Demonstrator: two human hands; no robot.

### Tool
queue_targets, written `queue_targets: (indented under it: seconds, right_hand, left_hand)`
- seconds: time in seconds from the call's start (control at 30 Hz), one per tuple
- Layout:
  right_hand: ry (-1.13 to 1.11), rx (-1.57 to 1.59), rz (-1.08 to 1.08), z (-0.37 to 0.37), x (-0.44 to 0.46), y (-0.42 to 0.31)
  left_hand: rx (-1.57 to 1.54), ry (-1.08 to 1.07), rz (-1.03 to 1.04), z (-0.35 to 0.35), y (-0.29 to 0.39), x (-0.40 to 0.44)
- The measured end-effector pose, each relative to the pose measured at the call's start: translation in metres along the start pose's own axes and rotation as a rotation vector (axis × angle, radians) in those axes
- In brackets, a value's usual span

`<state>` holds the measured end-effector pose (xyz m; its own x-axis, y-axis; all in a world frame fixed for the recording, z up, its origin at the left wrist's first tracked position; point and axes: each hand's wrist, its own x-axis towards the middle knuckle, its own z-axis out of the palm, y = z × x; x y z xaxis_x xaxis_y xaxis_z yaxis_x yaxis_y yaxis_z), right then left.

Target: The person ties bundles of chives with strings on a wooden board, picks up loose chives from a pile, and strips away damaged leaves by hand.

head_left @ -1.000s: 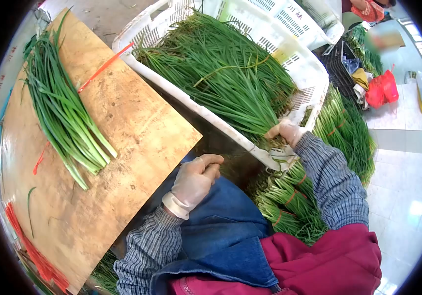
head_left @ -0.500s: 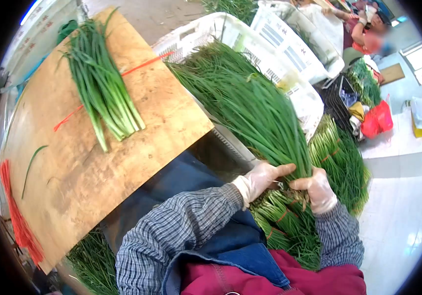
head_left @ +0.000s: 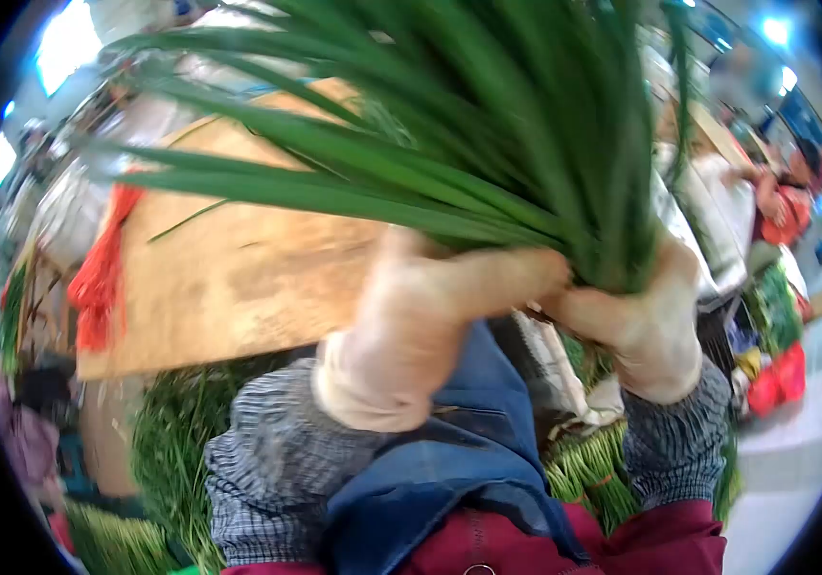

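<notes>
A bunch of green garlic chives (head_left: 526, 115) is raised close in front of me, its long leaves fanning up and to the left. My left hand (head_left: 421, 311), in a thin pale glove, closes around its lower end. From the other side my right hand (head_left: 655, 321), gloved too, grips the same end, with the two thumbs nearly meeting. Behind the leaves lies a wooden board (head_left: 267, 287), partly covered from view. The bunch seen on that board earlier is hidden now.
Red ties (head_left: 104, 268) hang over the board's left edge. Loose greens (head_left: 181, 441) lie below it. Tied chive bundles (head_left: 598, 470) sit low on the right. A red plastic bag (head_left: 777, 379) and another person (head_left: 783, 206) are farther right.
Both hands have lifted the garlic chives from over the white crate, up and toward my face. My view has turned, bringing the board more to the centre.
</notes>
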<state>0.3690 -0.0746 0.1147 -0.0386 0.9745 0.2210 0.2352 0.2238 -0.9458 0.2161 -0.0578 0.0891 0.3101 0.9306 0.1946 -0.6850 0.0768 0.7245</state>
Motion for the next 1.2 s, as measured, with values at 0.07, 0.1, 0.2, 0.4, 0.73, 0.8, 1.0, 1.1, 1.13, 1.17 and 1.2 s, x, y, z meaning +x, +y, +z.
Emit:
queue_targets:
  seconds: [0.07, 0.1, 0.2, 0.4, 0.73, 0.8, 1.0, 1.1, 1.13, 1.17, 1.2]
  right_hand:
    - [-0.289, 0.049, -0.145, 0.052, 0.028, -0.014]
    - [-0.37, 0.187, -0.05, 0.086, 0.03, -0.019]
    - [-0.725, 0.592, -0.056, 0.186, 0.025, -0.016]
    - [-1.049, 0.845, 0.408, 0.293, -0.033, 0.022]
    - [-0.779, 0.433, 0.457, 0.26, -0.055, 0.12]
    - [-0.723, 0.393, 0.442, 0.252, -0.06, 0.134]
    - [-0.746, 0.44, 0.539, 0.244, -0.068, 0.148]
    - [-0.766, 0.557, 0.63, 0.24, -0.063, 0.135]
    - [-0.78, 0.599, 0.644, 0.238, -0.06, 0.132]
    - [-0.796, 0.621, 0.697, 0.234, -0.056, 0.131]
    - [-0.812, 0.642, 0.755, 0.231, -0.052, 0.129]
  left_hand:
    - [0.021, 0.081, 0.182, -0.031, 0.045, -0.033]
    - [0.037, 0.097, 0.26, -0.049, 0.063, -0.052]
    - [0.211, 0.324, 0.447, -0.084, 0.103, -0.121]
    - [0.523, 0.966, 0.366, -0.136, 0.091, -0.253]
    - [1.3, 1.471, -0.514, -0.19, 0.03, -0.405]
    - [1.65, 1.357, -1.165, -0.198, 0.042, -0.393]
    - [1.482, 1.174, -0.148, -0.188, 0.071, -0.295]
    - [1.417, 0.707, -0.313, -0.191, 0.057, -0.265]
    - [1.278, 0.643, -0.313, -0.2, 0.041, -0.259]
    - [1.134, 0.582, -0.318, -0.2, 0.026, -0.25]
    - [0.921, 0.637, -0.344, -0.196, 0.016, -0.241]
